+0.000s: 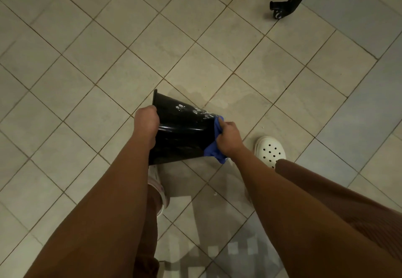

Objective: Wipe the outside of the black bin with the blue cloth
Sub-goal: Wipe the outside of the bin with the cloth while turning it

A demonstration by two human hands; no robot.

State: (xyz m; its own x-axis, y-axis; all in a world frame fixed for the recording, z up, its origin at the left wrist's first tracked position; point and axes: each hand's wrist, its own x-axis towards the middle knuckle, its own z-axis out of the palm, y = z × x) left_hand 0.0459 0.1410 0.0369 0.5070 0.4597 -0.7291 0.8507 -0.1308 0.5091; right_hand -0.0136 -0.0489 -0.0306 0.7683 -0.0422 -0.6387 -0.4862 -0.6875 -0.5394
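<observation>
The left hand (pixel 145 121) grips the rim of the tipped black bin (pixel 182 138). The right hand (pixel 229 139) clutches the blue cloth (pixel 212 152) against its right end.

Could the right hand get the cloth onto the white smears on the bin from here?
Probably yes. The right hand grips the blue cloth against the black bin, next to the white smears; nothing lies between, and the left hand holds the rim end.
</observation>
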